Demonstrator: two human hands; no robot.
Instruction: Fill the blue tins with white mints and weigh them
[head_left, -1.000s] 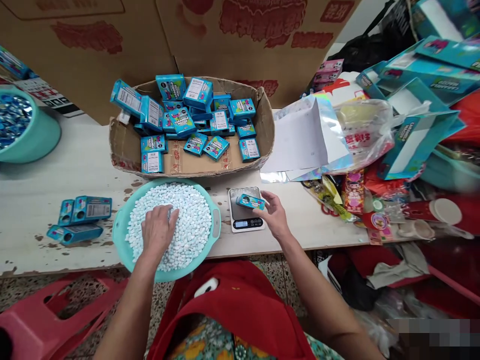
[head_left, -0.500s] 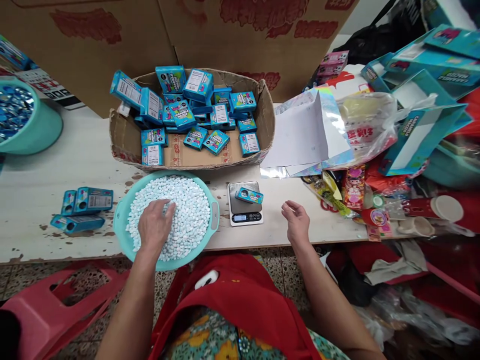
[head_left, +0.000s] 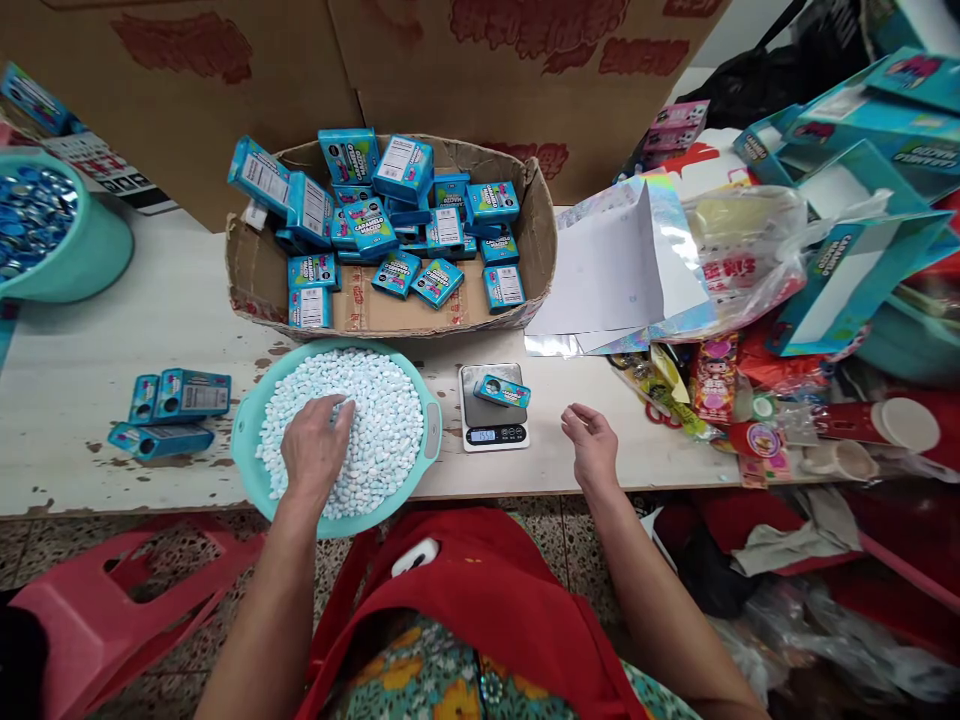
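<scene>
Landmark: scale (head_left: pixel 493 408), at table's near edge.

- Small blue box (head_left: pixel 502 390) lies on scale pan, display lit, digits unreadable. Weighing step appears under way.
- Right hand (head_left: pixel 592 447) just right of scale, fingers loosely curled, released, holding nothing, apart from box.
- Left hand (head_left: pixel 315 450) left of scale, palm down in teal basin (head_left: pixel 244 450) of white pellets (head_left: pixel 382 420); fingers bent into pile, whether any are gripped cannot tell.
- Behind scale: cardboard tray (head_left: pixel 536 250) piled with boxes, likely finished.
- Far left of scale: three boxes (head_left: pixel 172 412), apparently still waiting.
</scene>
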